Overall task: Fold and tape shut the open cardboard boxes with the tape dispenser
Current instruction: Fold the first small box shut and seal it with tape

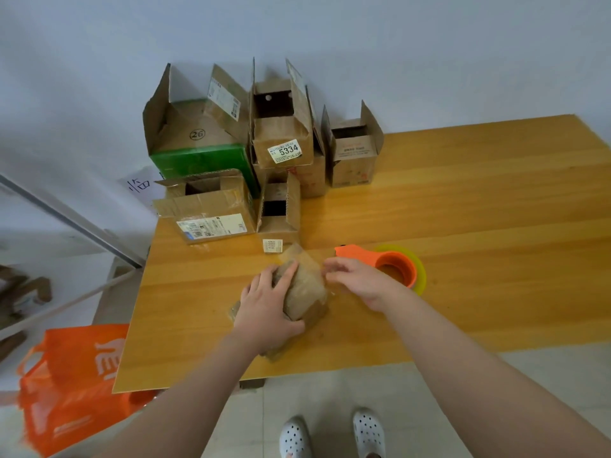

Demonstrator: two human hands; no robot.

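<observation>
A small brown cardboard box [305, 292] lies on the wooden table [463, 259] near its front edge, blurred. My left hand [267, 307] grips it from the left, fingers over the top and thumb against its near side. My right hand [355, 279] touches the box's right edge with loosely curled fingers. The orange tape dispenser [395, 266] with a yellowish tape roll lies on the table just right of my right hand. Several open cardboard boxes [287, 147] stand stacked at the table's back left.
A green-sided open box [201, 160] and a labelled box [211, 213] crowd the table's left end. A small white label [272, 246] lies on the table. An orange bag [76, 381] sits on the floor at left. The table's right half is bare wood.
</observation>
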